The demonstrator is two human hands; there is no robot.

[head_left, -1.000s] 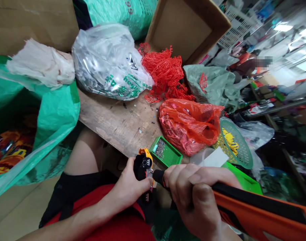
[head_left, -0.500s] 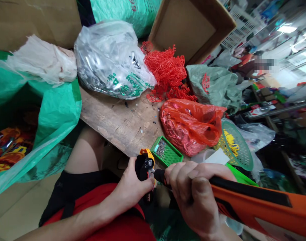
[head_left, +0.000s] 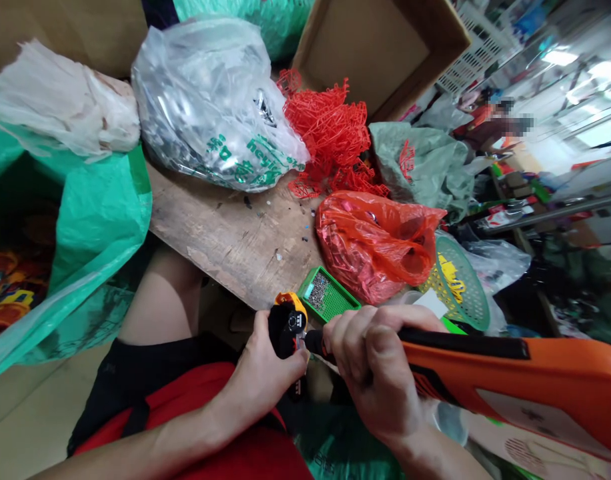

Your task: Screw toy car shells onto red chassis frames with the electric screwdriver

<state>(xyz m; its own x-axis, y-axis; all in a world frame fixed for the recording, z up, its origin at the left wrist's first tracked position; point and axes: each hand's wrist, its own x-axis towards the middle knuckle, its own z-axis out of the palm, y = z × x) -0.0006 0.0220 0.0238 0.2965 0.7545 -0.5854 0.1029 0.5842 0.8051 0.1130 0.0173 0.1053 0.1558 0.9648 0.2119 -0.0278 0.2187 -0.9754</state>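
Note:
My left hand (head_left: pixel 268 363) is closed around a small toy vehicle (head_left: pixel 291 323) with black wheels and a yellow-orange part. In my right hand (head_left: pixel 375 363) is an orange and black electric screwdriver (head_left: pixel 485 373), its body stretching to the right edge. The driver's black nose points left, and its tip meets the toy near my left thumb; the exact contact point is too small to make out. Just beyond the toy stands a green basket (head_left: pixel 343 308) with small metal screws (head_left: pixel 318 290) in its left end.
A red plastic bag (head_left: pixel 375 247) of parts lies behind the basket, beside a green strainer (head_left: pixel 473 287) with yellow pieces. Red plastic frames (head_left: pixel 330 133) and a clear bag (head_left: pixel 210 100) are heaped on the wooden table (head_left: pixel 225 247). An open green sack (head_left: pixel 105 200) stands at left.
The rear of the screwdriver has swung up and more of its body shows. Its tip stays at the toy. The whole view has shifted slightly.

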